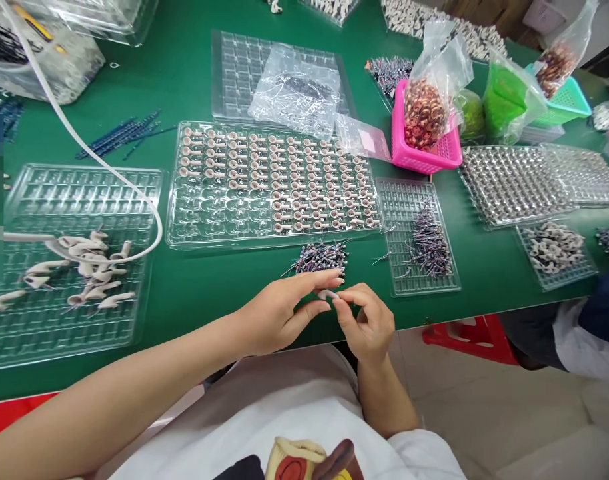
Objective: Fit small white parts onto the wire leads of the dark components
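In front of my body, just above the table's near edge, my left hand [279, 310] holds a small whitish earphone shell [327, 294] between thumb and fingers. My right hand [367, 321] is closed in a pinch at the shell's right end; whatever lies between its fingertips is too small to make out. Just beyond my fingers lies a pile of small wired parts [320, 257]. Behind it, a large clear tray [224, 233] holds rows of similar shells [309, 180], with bare slots at its front left.
To the left, another clear tray [84, 183] carries loose shells [92, 260] under a white cable [84, 143]. On the right are a tray of wired parts [429, 243] and a pink basket [427, 160] with a bag of copper-coloured pieces [424, 113]. A red stool [472, 340] stands below.
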The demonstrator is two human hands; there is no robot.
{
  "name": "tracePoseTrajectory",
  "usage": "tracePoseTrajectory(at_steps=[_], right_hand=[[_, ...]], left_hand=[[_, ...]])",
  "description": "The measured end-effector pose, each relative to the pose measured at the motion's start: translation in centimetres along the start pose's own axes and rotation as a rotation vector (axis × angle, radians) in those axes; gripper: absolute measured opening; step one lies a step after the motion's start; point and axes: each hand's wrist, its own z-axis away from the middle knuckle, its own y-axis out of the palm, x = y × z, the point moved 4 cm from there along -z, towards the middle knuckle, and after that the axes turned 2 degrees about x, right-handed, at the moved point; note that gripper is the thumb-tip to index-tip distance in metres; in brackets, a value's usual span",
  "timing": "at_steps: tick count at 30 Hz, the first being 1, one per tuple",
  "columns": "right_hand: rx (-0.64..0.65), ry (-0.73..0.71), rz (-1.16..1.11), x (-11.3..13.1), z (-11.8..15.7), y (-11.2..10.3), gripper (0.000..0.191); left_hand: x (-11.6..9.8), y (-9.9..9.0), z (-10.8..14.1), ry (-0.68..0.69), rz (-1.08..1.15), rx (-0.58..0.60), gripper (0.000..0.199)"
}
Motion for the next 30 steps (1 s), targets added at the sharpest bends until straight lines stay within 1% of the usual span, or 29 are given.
tracePoseTrajectory(at_steps=[2,3,7,9,16,19,21,24,26,28,30], right_hand=[[-0.029,0.08,0.013,-0.3,0.1,-0.1,0.004],[-0.04,0.11,0.017,-0.4,0.1,-0.1,0.005],[-0.061,0.144,0.003,-0.6,0.1,-0.2,0.008],[-0.064,0.151,-0.003,-0.6,0.1,-0.1,0.009],[-0.056,0.157,0.013,-0.7,0.0,0.0,0.011],[-0.02,0.126,0.024,-0.7,0.0,0.0,0.009],[0.011,0.104,0.041,-0.7,0.1,-0.1,0.007],[0.04,0.091,0.066,-1.0,0.3,-0.2,0.006],[0.043,0.079,0.068,-1.2,0.3,-0.3,0.007],[0.046,0.068,0.061,-1.4,0.4,-0.2,0.007],[0.052,0.057,0.052,-1.5,0.5,-0.2,0.008]], left_hand=[[0.1,-0.2,0.0,-0.049,-0.032,-0.01,0.043],[0.1,-0.3,-0.1,-0.074,-0.053,-0.026,0.041],[-0.1,-0.8,-0.3,-0.127,-0.132,-0.096,0.018],[-0.2,-0.9,-0.4,-0.141,-0.161,-0.105,0.013],[-0.3,-1.1,-0.5,-0.126,-0.194,-0.12,0.014],[-0.6,-1.3,-0.6,-0.123,-0.223,-0.127,0.014],[-1.2,-1.9,-0.6,-0.135,-0.276,-0.129,0.013],[-2.1,-3.8,-0.1,-0.172,-0.384,-0.149,0.015],[-2.4,-5.9,1.0,-0.217,-0.452,-0.2,0.016],[-2.2,-8.5,2.7,-0.296,-0.53,-0.286,0.016],[-1.5,-11.3,5.2,-0.402,-0.64,-0.402,0.015]])
